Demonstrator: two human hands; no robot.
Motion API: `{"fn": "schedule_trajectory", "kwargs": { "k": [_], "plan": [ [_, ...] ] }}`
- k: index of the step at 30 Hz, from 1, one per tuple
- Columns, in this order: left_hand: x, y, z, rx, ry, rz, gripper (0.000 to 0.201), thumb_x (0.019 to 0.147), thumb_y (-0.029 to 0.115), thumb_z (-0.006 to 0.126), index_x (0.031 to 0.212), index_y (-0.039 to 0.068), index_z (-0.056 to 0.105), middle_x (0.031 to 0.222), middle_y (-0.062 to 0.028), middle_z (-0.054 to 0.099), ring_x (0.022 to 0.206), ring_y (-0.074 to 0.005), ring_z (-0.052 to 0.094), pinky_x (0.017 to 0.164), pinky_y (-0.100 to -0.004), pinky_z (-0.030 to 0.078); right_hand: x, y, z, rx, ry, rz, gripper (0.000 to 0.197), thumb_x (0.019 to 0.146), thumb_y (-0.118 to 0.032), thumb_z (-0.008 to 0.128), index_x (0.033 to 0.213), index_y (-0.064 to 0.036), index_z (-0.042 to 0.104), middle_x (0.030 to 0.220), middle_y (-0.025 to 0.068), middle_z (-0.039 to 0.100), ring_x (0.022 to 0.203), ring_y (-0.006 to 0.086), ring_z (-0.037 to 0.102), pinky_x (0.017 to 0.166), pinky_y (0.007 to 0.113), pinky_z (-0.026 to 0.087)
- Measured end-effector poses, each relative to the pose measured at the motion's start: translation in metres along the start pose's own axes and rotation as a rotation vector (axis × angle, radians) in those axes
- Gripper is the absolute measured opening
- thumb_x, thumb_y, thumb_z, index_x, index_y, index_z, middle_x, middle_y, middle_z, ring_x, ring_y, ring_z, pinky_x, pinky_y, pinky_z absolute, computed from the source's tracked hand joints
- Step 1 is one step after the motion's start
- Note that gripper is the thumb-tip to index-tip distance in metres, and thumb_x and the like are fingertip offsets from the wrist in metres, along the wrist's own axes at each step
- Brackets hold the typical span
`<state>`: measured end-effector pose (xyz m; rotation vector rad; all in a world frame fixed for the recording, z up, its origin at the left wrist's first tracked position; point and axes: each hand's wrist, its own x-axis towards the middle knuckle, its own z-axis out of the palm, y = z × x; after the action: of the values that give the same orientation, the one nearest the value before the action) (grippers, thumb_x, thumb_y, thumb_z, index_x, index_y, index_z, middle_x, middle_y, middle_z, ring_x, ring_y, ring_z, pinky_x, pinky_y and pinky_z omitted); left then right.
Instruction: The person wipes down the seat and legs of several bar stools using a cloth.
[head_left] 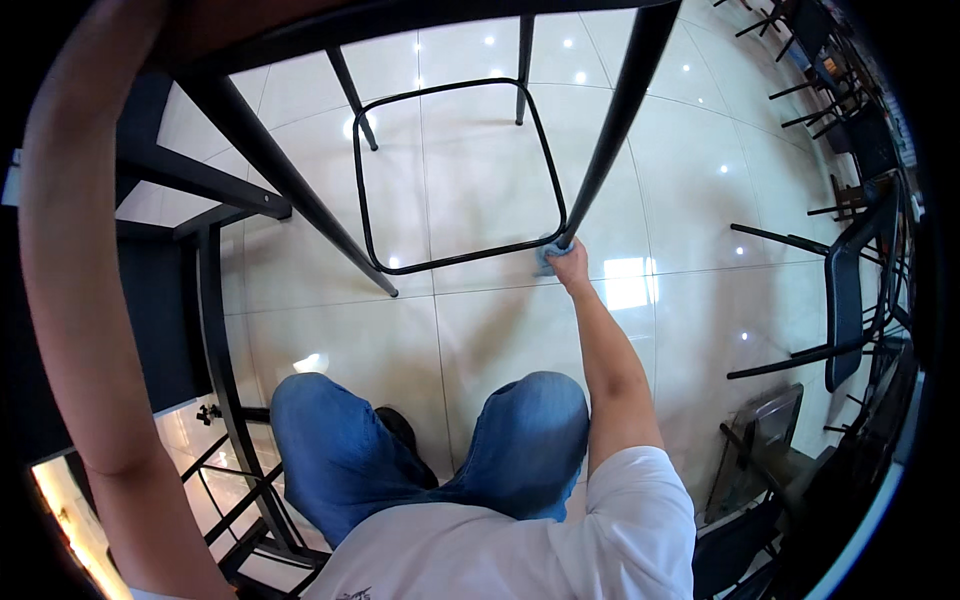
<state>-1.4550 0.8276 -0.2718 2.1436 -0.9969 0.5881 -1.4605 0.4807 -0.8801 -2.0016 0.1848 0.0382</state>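
A black metal stool [612, 128] stands tilted in front of me, its slim round legs joined by a rounded-square wire ring [465, 258]. At the lower end of its near right leg, my right hand [571, 266] is closed on a blue cloth [546, 257], pressed against the leg. My left arm reaches up along the left side. At the top left corner, my left hand [135, 30] is by the stool's dark upper part [250, 35]; its fingers are hidden. My bent knees [530, 430], in blue jeans, are below the stool.
Pale glossy floor tiles [500, 330] spread around the stool. Dark table framing [215, 300] stands close on my left. To the right are a black chair [845, 310] lying over, a dark folded seat [755, 440] and several more chairs along the far right.
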Motion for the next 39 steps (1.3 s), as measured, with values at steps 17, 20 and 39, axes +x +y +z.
{"fn": "schedule_trajectory", "kwargs": {
  "k": [17, 20, 39],
  "plan": [
    [0.017, -0.01, 0.009, 0.165, 0.155, 0.344, 0.029, 0.084, 0.026, 0.078, 0.096, -0.001, 0.074, 0.093, -0.0148, 0.073, 0.088, -0.0291, 0.069, 0.082, -0.035, 0.054, -0.088, -0.299, -0.107, 0.894, 0.13, -0.063, 0.044, 0.081, 0.014, 0.058, 0.124, 0.0053, 0.056, 0.106, 0.0144, 0.07, 0.1, 0.0221, 0.069, 0.086, 0.034, 0.058],
    [0.012, -0.006, 0.006, 0.239, 0.263, 0.392, 0.028, 0.082, 0.027, 0.078, 0.093, 0.002, 0.074, 0.094, -0.0171, 0.073, 0.09, -0.0312, 0.07, 0.081, -0.0383, 0.055, -0.123, -0.32, -0.065, 0.937, 0.033, -0.174, 0.046, 0.078, 0.012, 0.063, 0.123, 0.0029, 0.058, 0.111, 0.0128, 0.069, 0.103, 0.0219, 0.067, 0.095, 0.033, 0.053],
    [-0.299, -0.041, 0.069, -0.41, 0.524, -0.732, 0.056, 0.09, 0.01, 0.068, 0.142, 0.007, 0.048, 0.127, -0.0149, 0.061, 0.115, -0.0262, 0.062, 0.099, -0.0367, 0.05, -0.139, -0.439, 0.049, 0.342, -0.291, -0.315, 0.055, 0.095, -0.034, 0.071, 0.132, 0.0037, 0.057, 0.114, 0.0103, 0.068, 0.092, 0.0162, 0.064, 0.081, 0.028, 0.05]
  ]
}}
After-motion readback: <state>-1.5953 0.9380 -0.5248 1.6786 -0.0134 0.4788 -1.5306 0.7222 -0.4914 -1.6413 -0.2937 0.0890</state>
